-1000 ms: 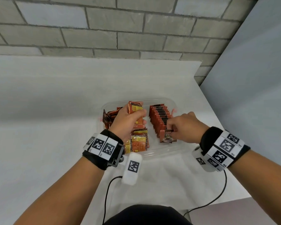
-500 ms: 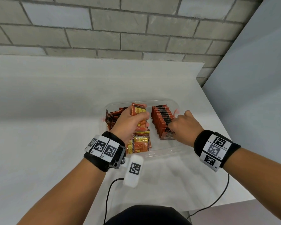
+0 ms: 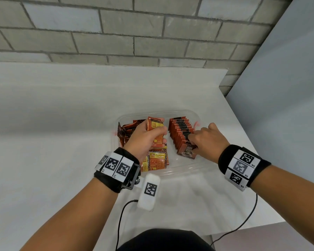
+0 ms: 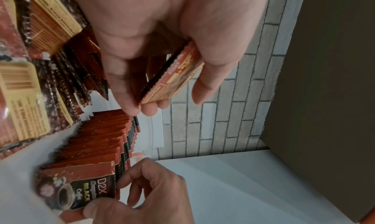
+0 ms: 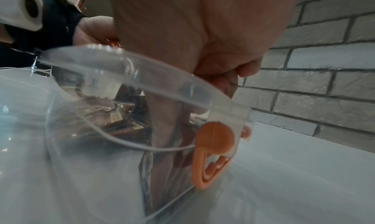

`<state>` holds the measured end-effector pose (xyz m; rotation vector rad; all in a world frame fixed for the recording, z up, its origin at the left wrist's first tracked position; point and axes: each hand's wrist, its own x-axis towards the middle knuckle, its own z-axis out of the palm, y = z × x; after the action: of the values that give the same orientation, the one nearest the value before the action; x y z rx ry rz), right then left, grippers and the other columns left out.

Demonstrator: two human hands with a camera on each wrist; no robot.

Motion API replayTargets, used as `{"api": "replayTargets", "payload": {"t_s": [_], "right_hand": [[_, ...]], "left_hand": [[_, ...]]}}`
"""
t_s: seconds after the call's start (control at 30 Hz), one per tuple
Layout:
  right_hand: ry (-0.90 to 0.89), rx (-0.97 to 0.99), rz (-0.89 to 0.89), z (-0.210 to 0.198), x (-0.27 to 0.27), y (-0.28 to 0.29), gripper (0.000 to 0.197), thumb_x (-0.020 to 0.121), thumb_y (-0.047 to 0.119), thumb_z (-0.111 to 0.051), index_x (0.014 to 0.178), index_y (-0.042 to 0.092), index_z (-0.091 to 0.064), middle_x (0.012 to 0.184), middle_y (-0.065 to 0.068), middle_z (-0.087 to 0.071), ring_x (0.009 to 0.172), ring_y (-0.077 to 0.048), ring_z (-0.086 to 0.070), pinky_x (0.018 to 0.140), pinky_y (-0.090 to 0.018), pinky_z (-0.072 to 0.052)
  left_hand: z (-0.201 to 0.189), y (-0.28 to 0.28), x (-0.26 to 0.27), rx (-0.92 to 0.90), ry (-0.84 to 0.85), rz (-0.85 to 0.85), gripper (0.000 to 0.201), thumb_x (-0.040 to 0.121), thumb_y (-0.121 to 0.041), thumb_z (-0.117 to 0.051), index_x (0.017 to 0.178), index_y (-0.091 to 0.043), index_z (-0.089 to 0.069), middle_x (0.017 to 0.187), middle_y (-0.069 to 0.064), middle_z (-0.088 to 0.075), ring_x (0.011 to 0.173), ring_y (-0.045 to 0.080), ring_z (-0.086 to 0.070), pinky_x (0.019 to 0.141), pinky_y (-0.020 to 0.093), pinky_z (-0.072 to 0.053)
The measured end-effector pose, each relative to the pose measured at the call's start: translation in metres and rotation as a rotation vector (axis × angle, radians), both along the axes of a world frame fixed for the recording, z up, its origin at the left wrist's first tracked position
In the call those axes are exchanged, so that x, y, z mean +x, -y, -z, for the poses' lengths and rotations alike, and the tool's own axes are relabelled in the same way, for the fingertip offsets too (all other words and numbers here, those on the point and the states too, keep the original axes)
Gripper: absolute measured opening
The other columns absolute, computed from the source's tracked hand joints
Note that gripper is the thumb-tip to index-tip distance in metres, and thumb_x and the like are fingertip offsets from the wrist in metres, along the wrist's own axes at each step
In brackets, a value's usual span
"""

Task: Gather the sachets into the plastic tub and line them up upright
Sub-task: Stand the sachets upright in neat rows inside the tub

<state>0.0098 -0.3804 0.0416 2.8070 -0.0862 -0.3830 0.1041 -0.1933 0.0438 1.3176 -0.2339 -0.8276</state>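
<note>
A clear plastic tub sits on the white table. Along its right side stands a row of upright red-and-black sachets. My right hand pinches the nearest sachet of that row, marked D2X Black Coffee, which leans toward me. My left hand grips a small stack of orange sachets above the tub's left half; the same stack shows between thumb and fingers in the left wrist view. Loose sachets lie flat under that hand, and more are heaped at the tub's left.
The tub carries orange clips on its wall. A grey brick wall runs behind the table. The table's right edge drops off beside a grey panel. Cables trail near the front edge.
My right hand has moved forward and slightly up along the upright row, still on the front sachet. The left hand keeps its stack almost still.
</note>
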Motion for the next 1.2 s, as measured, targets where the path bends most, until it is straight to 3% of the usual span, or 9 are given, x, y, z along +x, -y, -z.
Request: {"api": "replayTargets", "payload": {"t_s": [0.17, 0.3, 0.47, 0.7, 0.83, 0.93, 1.03, 1.1, 1.2], "right_hand": [[0.028, 0.077, 0.026, 0.001, 0.000, 0.003, 0.025, 0.086, 0.038, -0.061, 0.100, 0.018, -0.052, 0.095, 0.003, -0.064, 0.085, -0.021, -0.057, 0.075, -0.031, -0.019], [0.045, 0.089, 0.026, 0.000, -0.002, 0.005, 0.022, 0.087, 0.036, -0.061, 0.099, 0.019, -0.052, 0.092, 0.003, -0.064, 0.082, -0.020, -0.057, 0.076, -0.031, -0.020], [0.023, 0.019, 0.010, -0.003, 0.002, 0.001, 0.012, 0.089, 0.030, -0.057, 0.087, 0.021, -0.049, 0.088, 0.004, -0.061, 0.077, -0.019, -0.051, 0.075, -0.030, -0.018], [0.072, 0.113, 0.042, -0.004, -0.002, 0.003, 0.020, 0.089, 0.037, -0.056, 0.085, 0.022, -0.044, 0.081, 0.006, -0.057, 0.074, -0.018, -0.051, 0.072, -0.031, -0.016], [0.221, 0.438, 0.154, -0.014, -0.006, 0.005, 0.025, 0.090, 0.044, -0.057, 0.100, 0.022, -0.054, 0.084, 0.008, -0.054, 0.072, -0.012, -0.050, 0.082, -0.030, -0.035], [0.345, 0.888, 0.271, -0.026, -0.004, -0.005, 0.031, 0.089, 0.038, -0.061, 0.116, 0.024, -0.057, 0.091, 0.005, -0.059, 0.071, -0.001, -0.050, 0.068, -0.020, -0.042], [0.315, 1.055, 0.312, -0.030, 0.002, -0.014, 0.041, 0.089, 0.035, -0.062, 0.128, 0.027, -0.053, 0.099, 0.011, -0.058, 0.080, -0.005, -0.055, 0.070, -0.019, -0.046], [0.313, 1.115, 0.324, -0.029, 0.004, -0.017, 0.041, 0.087, 0.031, -0.065, 0.127, 0.027, -0.054, 0.096, 0.013, -0.055, 0.077, -0.007, -0.055, 0.072, -0.021, -0.048], [0.381, 1.189, 0.336, -0.028, 0.008, -0.018, 0.028, 0.084, 0.021, -0.071, 0.111, 0.024, -0.062, 0.089, 0.008, -0.058, 0.071, -0.008, -0.053, 0.068, -0.019, -0.046]], "left_hand": [[0.001, 0.001, 0.000, 0.008, -0.021, -0.008, 0.027, 0.090, -0.014, -0.063, 0.115, -0.004, -0.056, 0.097, 0.017, -0.059, 0.074, 0.023, -0.064, 0.079, 0.042, -0.055], [0.001, 0.002, 0.000, 0.014, -0.062, -0.002, 0.015, 0.093, -0.014, -0.059, 0.106, -0.006, -0.055, 0.099, 0.021, -0.056, 0.071, 0.023, -0.066, 0.069, 0.036, -0.058], [0.003, 0.003, -0.001, 0.017, -0.070, 0.003, 0.029, 0.093, -0.013, -0.058, 0.121, -0.006, -0.054, 0.104, 0.021, -0.058, 0.072, 0.023, -0.066, 0.070, 0.035, -0.057], [0.003, 0.002, 0.000, -0.013, -0.151, -0.009, 0.026, 0.096, -0.010, -0.050, 0.121, -0.004, -0.052, 0.103, 0.023, -0.057, 0.072, 0.026, -0.066, 0.069, 0.037, -0.059], [0.002, 0.002, 0.001, -0.028, -0.173, 0.013, 0.018, 0.098, -0.009, -0.045, 0.113, -0.007, -0.055, 0.099, 0.021, -0.065, 0.081, 0.029, -0.069, 0.074, 0.040, -0.059], [0.002, 0.004, -0.002, -0.033, -0.109, 0.087, 0.012, 0.095, -0.009, -0.054, 0.105, -0.010, -0.060, 0.098, 0.014, -0.070, 0.086, 0.026, -0.071, 0.070, 0.038, -0.059], [0.002, 0.008, -0.005, -0.029, -0.066, 0.104, 0.013, 0.090, -0.009, -0.060, 0.103, -0.011, -0.062, 0.091, 0.006, -0.072, 0.081, 0.018, -0.072, 0.062, 0.032, -0.058], [0.001, 0.009, -0.006, -0.019, -0.046, 0.107, 0.016, 0.089, -0.013, -0.062, 0.104, -0.009, -0.061, 0.090, 0.005, -0.072, 0.079, 0.018, -0.072, 0.059, 0.031, -0.059], [-0.001, 0.007, -0.005, -0.022, -0.065, 0.112, 0.019, 0.091, -0.026, -0.058, 0.104, -0.012, -0.061, 0.089, 0.005, -0.072, 0.078, 0.018, -0.071, 0.057, 0.028, -0.059]]}}
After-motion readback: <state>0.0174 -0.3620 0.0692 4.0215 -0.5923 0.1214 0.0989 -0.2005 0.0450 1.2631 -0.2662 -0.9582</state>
